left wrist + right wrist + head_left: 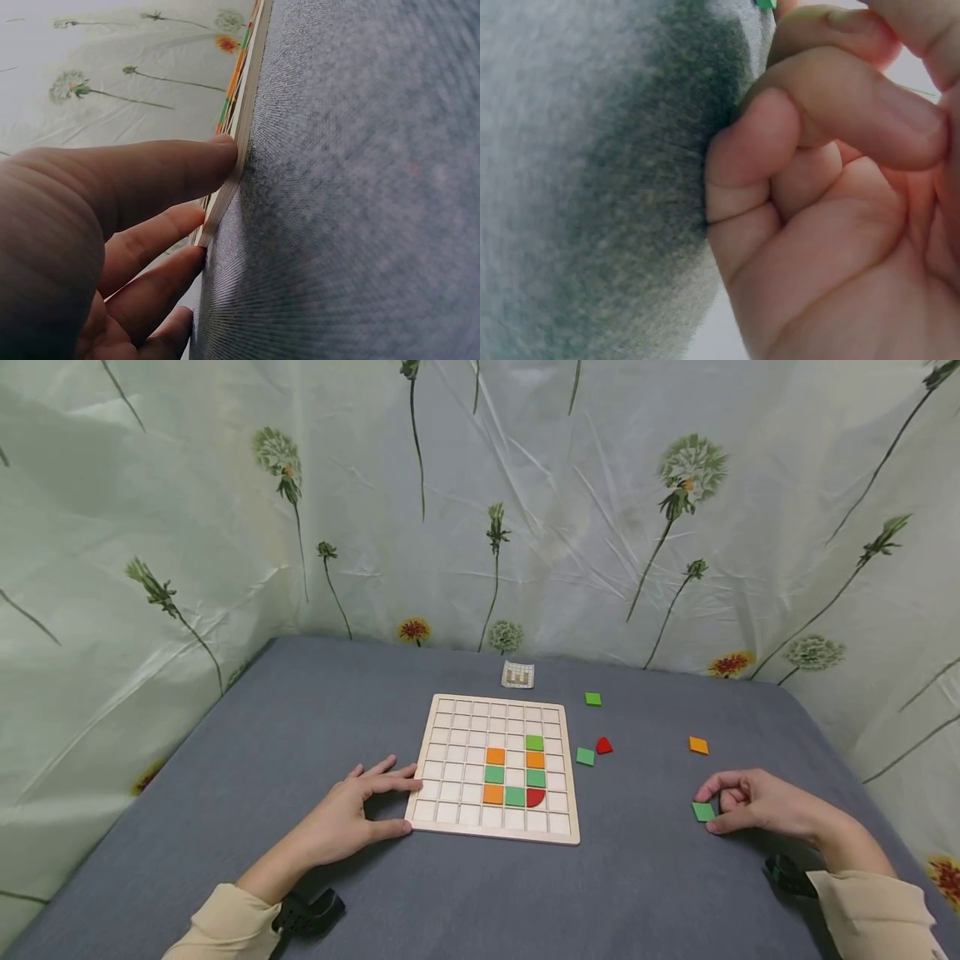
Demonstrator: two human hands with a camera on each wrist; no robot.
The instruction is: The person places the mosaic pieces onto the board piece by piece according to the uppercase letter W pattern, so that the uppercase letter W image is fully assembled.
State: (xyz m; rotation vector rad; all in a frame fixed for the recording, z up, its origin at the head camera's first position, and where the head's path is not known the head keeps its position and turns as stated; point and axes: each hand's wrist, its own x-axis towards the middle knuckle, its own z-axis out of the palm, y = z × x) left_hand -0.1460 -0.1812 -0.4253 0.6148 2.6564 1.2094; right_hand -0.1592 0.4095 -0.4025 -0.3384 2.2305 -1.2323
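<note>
My right hand (772, 810) pinches a green square tile (702, 812) between thumb and index finger, low over the table's right side. In the right wrist view the other fingers are curled into the palm, and only a corner of the green tile (766, 3) shows. With extended fingers and thumb, my left hand (348, 814) touches the left edge of a wooden grid board (495, 837). The left wrist view shows the thumb against the side of the board (244, 142). Several green and orange squares and a red quarter-circle tile (535, 797) sit in the board's cells.
Right of the board lie a bright green tile (592, 699), a darker green tile (585, 757), a red rounded tile (603, 745) and an orange tile (698, 745). A small printed pattern card (518, 675) lies behind the board. Flowered curtain (570, 527) surrounds the grey table (637, 893).
</note>
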